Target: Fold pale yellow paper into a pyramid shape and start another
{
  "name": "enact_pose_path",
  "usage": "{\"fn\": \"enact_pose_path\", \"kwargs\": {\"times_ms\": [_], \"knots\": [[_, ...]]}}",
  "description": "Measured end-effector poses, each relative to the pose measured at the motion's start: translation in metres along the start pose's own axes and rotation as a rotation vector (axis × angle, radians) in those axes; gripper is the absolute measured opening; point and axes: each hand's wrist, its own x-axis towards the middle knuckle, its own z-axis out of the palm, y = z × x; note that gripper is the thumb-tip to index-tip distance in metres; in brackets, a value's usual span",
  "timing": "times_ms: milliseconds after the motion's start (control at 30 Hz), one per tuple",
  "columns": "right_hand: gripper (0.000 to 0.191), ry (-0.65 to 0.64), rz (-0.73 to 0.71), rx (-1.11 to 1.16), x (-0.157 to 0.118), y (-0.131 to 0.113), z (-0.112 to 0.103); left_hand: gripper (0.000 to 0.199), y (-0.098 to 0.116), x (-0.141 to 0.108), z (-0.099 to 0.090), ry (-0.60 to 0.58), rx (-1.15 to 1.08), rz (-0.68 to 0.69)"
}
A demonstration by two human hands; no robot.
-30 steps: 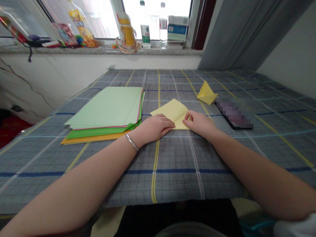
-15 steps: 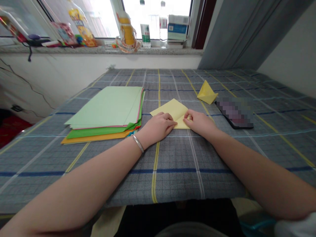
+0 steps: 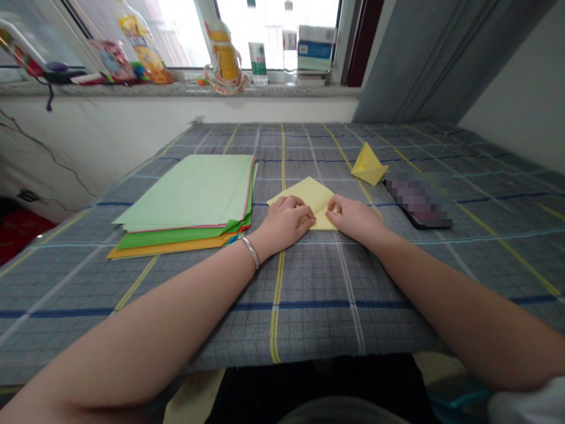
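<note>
Head view, left hand (image 3: 286,222): fingers curled close, pressing on the folded yellow paper (image 3: 311,194)
Right hand (image 3: 355,221): fingertips narrowly pinching the same paper's edge

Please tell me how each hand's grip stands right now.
Left hand: closed, holding down the folded yellow paper.
Right hand: closed, pinching the folded yellow paper near its edge.

Bright window (image 3: 273,35) above speckled stone sill (image 3: 176,90); grey curtain (image 3: 415,59) angled beside white wall (image 3: 516,88).
</note>
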Motion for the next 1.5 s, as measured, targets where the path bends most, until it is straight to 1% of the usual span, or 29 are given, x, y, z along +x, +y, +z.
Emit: {"fn": "enact_pose_path", "kwargs": {"times_ms": [167,433,567,633,733,867,967,1100,1167,1300,1367,1500], "knots": [[0.022,0.001,0.02,0.003,0.0,-0.001,-0.001,0.02,0.002,0.0,-0.002,-0.053,-0.017,-0.014],[0.023,-0.013,0.022,-0.009,-0.002,-0.003,-0.002,0.033,-0.002,0.0,-0.002,-0.108,-0.018,-0.018],[0.023,-0.012,0.018,-0.009,-0.002,-0.002,-0.002,0.044,-0.01,0.0,-0.005,-0.152,-0.025,-0.047],[0.023,-0.018,0.02,-0.008,-0.002,-0.002,-0.002,0.049,-0.016,0.0,-0.009,-0.188,-0.037,-0.041],[0.023,-0.021,0.023,-0.01,-0.002,-0.001,-0.002,0.047,-0.026,-0.003,-0.017,-0.239,-0.074,-0.019],[0.022,-0.019,0.021,-0.004,-0.001,-0.001,-0.002,0.041,-0.036,-0.005,-0.025,-0.258,-0.153,0.004],[0.022,-0.025,0.026,0.004,-0.002,-0.002,-0.003,0.036,-0.035,-0.004,-0.025,-0.227,-0.169,-0.006],[0.022,-0.018,0.015,0.002,-0.003,-0.002,-0.003,0.03,-0.024,-0.003,-0.018,-0.057,-0.071,-0.041],[0.022,-0.014,0.008,-0.003,-0.003,-0.001,-0.002,0.033,-0.017,-0.003,-0.013,-0.053,-0.07,0.016],[0.022,-0.002,0.001,-0.016,-0.003,-0.001,-0.002,0.031,-0.01,-0.001,-0.006,-0.115,-0.103,0.243],[0.022,0.002,0.006,-0.021,-0.003,-0.002,-0.002,0.033,-0.01,0.0,-0.004,-0.129,-0.085,0.276],[0.021,0.006,0.016,-0.012,-0.004,-0.002,-0.003,0.035,-0.009,0.0,-0.005,-0.136,-0.035,0.276]]}}
